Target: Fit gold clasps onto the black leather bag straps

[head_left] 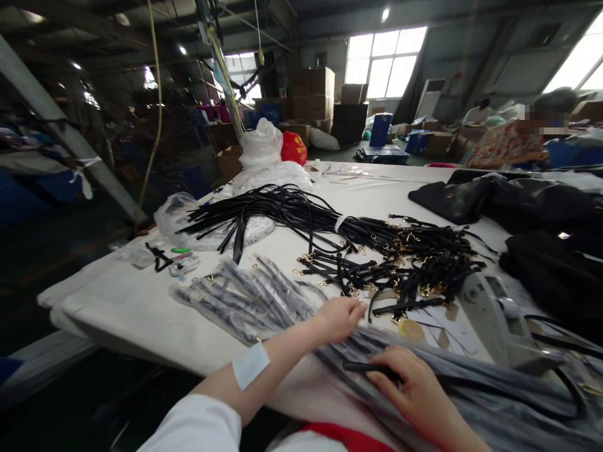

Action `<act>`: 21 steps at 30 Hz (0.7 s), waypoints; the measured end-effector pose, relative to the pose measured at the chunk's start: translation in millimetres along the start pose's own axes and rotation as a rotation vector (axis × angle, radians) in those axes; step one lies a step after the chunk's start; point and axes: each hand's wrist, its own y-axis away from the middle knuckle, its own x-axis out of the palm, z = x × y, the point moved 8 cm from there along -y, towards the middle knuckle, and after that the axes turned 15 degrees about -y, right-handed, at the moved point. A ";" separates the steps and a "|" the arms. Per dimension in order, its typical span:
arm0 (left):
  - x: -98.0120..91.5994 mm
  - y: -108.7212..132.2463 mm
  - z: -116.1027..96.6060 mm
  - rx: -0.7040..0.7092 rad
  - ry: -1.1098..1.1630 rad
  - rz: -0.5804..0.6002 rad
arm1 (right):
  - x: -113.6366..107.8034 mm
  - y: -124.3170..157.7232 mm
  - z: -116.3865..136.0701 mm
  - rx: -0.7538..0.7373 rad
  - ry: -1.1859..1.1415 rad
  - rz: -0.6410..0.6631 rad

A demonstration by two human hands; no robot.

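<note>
My right hand [414, 384] is closed around a black strap [355, 366], whose end sticks out to the left of the fingers. Above it and to the left, my left hand [340, 319] is curled at the front edge of a heap of short black straps with gold clasps [409, 260]. Whatever its fingers pinch is too small to make out. Beneath both hands run clear plastic sleeves [230, 301] with dark straps inside, spread along the table's near edge. Behind them lies a bundle of long black cords [264, 204], bound by a white band [340, 223].
A grey machine [499, 320] stands at right, beside black fabric pieces [551, 263]. White plastic wrap [261, 150] and a red bag [294, 148] sit at the table's [113, 307] far end. Another person [509, 141] is at the back right. Cardboard boxes [313, 94] are stacked behind.
</note>
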 end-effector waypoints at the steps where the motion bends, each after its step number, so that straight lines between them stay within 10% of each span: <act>1: -10.7 -18.9 11.4 -0.064 -0.012 -0.042 | -1.2 2.8 2.4 -0.003 0.002 -0.016; 9: -38.8 -122.8 79.0 -0.435 -0.016 -0.032 | -33.8 24.2 20.5 -0.162 0.098 -0.170; 21: -52.5 -80.0 47.4 -0.305 0.514 0.049 | -74.7 41.9 -21.8 0.073 -0.069 -0.468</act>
